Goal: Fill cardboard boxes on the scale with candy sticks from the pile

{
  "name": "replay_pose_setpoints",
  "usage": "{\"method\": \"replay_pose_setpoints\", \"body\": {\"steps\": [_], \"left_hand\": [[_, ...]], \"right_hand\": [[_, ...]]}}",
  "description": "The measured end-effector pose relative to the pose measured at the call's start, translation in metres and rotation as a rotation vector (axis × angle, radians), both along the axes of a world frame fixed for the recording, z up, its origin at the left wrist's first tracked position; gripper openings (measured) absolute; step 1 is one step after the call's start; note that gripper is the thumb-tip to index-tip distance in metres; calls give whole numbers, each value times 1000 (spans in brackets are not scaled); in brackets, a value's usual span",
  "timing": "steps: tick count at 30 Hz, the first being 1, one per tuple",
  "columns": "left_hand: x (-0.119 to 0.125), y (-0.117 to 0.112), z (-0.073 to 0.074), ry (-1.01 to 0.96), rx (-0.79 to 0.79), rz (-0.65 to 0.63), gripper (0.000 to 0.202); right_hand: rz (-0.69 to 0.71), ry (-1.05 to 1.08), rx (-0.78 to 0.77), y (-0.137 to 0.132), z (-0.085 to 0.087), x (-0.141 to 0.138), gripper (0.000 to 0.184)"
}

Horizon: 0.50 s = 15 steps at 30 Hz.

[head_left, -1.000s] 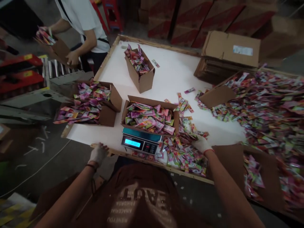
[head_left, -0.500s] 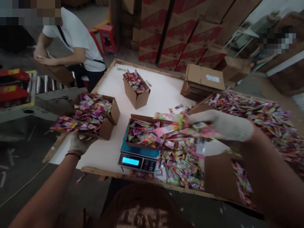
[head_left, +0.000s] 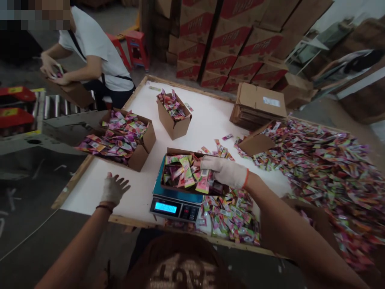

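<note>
Gloved and empty, my left hand [head_left: 114, 189] is spread open above the white table [head_left: 132, 182], just in front of the packet-filled cardboard boxes [head_left: 140, 158] at left. My right hand [head_left: 227, 171], in a white glove, reaches over the open carton [head_left: 177, 188] in the middle. Its fingers are bent over small snack packets [head_left: 203, 181] at the top of that carton; the undersides of the fingers are hidden. Beneath the carton is a digital scale [head_left: 176, 208] with a lit blue display, its digits blurred. More packets fill the carton's left half.
Loose packets [head_left: 231, 216] lie right of the scale, and a large heap [head_left: 327, 168] covers the table's right side. Another filled box [head_left: 177, 127] and flattened cartons [head_left: 260, 98] stand farther back. A co-worker [head_left: 99, 52] handles a box by the roller conveyor at left.
My right hand has moved left and down with the packets onto the carton. My left hand has come away from the left boxes, which now sit slightly farther right. The display digits differ.
</note>
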<state>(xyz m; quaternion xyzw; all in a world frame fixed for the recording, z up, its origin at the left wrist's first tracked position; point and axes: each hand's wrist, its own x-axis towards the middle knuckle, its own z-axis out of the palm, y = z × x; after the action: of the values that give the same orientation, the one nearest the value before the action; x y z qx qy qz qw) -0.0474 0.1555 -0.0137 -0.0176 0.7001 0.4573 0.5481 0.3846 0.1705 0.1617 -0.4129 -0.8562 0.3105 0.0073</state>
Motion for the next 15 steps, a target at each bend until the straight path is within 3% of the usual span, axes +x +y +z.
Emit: {"method": "replay_pose_setpoints", "body": {"steps": [4,8,10,15], "left_hand": [[19,-64,-21,76,-84,-67,18],[32,-116,-36,106,-60,-92,14],[34,-134,-43,133,-34,-109,20],[29,-160,-56,181,-31,-93,23]], "right_hand": [[-99,227,41,-7,18,17,72],[-266,246,65,-11,37,28,41],[-270,319,64,-13,47,35,29],[-309,465,133,-22,71,45,23]]}}
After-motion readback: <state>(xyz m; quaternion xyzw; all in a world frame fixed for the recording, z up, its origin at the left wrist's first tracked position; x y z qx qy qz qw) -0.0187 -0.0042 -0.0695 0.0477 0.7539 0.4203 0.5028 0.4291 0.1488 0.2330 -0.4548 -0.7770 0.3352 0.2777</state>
